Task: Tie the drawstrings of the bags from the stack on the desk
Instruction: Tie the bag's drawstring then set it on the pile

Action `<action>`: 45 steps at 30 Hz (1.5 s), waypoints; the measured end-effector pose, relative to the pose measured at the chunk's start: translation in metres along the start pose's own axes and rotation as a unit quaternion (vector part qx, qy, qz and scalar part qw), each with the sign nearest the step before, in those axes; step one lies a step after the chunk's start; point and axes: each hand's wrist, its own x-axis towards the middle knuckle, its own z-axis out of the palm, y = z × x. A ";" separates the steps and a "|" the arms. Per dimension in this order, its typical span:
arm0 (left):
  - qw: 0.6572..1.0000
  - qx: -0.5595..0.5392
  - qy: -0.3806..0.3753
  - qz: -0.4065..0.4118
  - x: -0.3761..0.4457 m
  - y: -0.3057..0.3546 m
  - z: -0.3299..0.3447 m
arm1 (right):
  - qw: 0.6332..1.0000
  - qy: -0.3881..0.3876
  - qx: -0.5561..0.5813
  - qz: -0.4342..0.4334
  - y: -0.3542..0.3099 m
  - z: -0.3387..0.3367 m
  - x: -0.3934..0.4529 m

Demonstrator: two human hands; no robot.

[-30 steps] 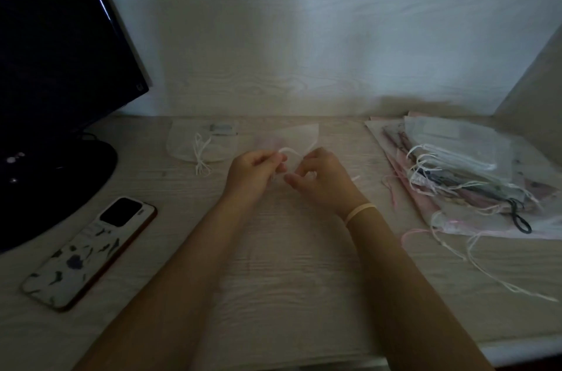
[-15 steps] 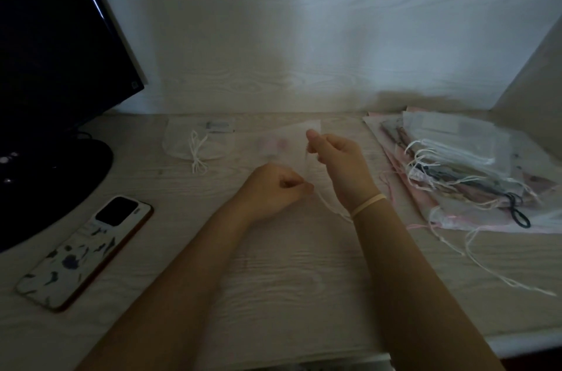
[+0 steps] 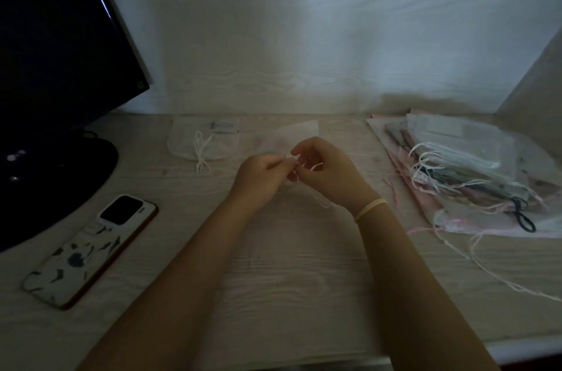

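Note:
A sheer pale bag (image 3: 299, 131) lies flat at the middle back of the desk. Its thin white drawstring (image 3: 316, 166) runs between my two hands just in front of it. My left hand (image 3: 258, 179) pinches one part of the string with curled fingers. My right hand (image 3: 327, 171) pinches the other part, fingertips almost touching the left ones. A finished-looking sheer bag (image 3: 199, 144) with a knotted white cord lies to the left. The stack of bags (image 3: 462, 170) with many loose strings sits at the right.
A dark monitor (image 3: 60, 45) on a round base stands at the left. A phone (image 3: 91, 249) in a patterned case lies in front of it. Loose strings (image 3: 501, 276) trail from the stack toward the desk's front edge. A black hair tie (image 3: 523, 218) rests on the stack.
My right hand has come back down from its raised pull and my left hand has moved up, so both hands meet again at the drawstring.

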 end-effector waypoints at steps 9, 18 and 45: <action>1.000 -0.018 0.010 0.007 0.002 -0.001 -0.002 | 0.997 -0.008 -0.008 0.073 0.001 0.003 0.001; 0.974 -0.223 0.016 -0.018 -0.001 0.003 -0.008 | 0.985 -0.007 0.132 0.114 -0.009 -0.006 -0.004; 0.943 -0.322 -0.040 -0.080 0.004 0.000 -0.008 | 0.997 0.000 0.003 0.076 0.000 0.006 -0.001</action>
